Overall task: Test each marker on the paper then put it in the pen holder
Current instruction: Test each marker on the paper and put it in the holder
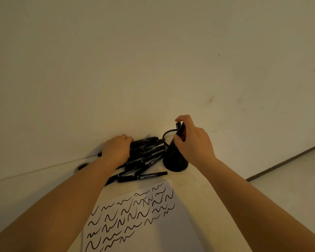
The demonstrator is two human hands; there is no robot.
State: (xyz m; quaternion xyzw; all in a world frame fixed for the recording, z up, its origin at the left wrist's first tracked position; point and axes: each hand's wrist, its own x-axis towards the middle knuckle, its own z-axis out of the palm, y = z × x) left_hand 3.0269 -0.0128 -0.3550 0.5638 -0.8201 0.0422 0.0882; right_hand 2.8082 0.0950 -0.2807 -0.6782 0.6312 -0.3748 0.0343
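A black mesh pen holder [175, 159] stands on the table near the wall. My right hand [193, 140] holds a black marker [180, 130] tilted over the holder's rim, its lower end inside the mouth. Left of the holder lies a pile of several black markers [145, 151], one labelled "Twin Marker" [144, 177] lying in front. My left hand [116, 148] rests on the pile's left end with fingers curled over the markers; whether it grips one is hidden. A white paper [153, 224] covered with several black squiggles lies in front of me.
A pale wall rises directly behind the table edge. A small round object [81, 167] sits at the table's back edge, left of my left forearm. To the right the floor [289, 175] and a dark baseboard show.
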